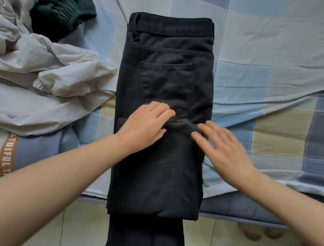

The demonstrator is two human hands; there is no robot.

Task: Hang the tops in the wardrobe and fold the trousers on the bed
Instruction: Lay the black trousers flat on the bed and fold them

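Black trousers (167, 77) lie lengthwise on the checked bed sheet (267, 79), waistband at the far end, back pocket up. A folded layer of the legs covers the near half and reaches the bed's edge. My left hand (146, 122) rests on the fold line in the middle, fingers bent onto the cloth. My right hand (222, 144) lies flat beside it on the trousers' right side, fingers straight and spread, slightly blurred. A light grey jacket (38, 76) and a dark green top (63, 2) lie heaped at the left.
The bed's edge (237, 217) runs across the bottom, with tiled floor (71, 231) below. My own dark-clad legs (146, 243) stand against the edge. A blue-grey quilt with an orange lettered band (7, 155) lies under the jacket at the left.
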